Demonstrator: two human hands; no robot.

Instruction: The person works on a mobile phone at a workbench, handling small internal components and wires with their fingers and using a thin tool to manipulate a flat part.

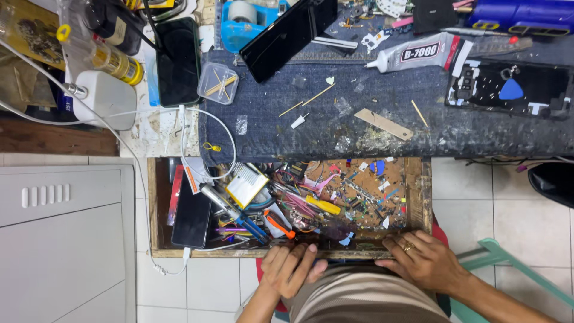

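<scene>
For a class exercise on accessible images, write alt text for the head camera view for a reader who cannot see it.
Seen from above, a person's left hand and right hand rest on the front edge of an open wooden drawer crammed with small tools and scraps. Beyond it, a denim-covered workbench holds phones, a glue tube and toothpicks.

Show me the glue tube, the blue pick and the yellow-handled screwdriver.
glue tube point(418, 55), head view, middle of its grey body
blue pick point(511, 90), head view, its centre
yellow-handled screwdriver point(323, 206), head view, on the handle

Bright, even overhead light, soft shadows, sharp focus, slight bending at the edges.
</scene>
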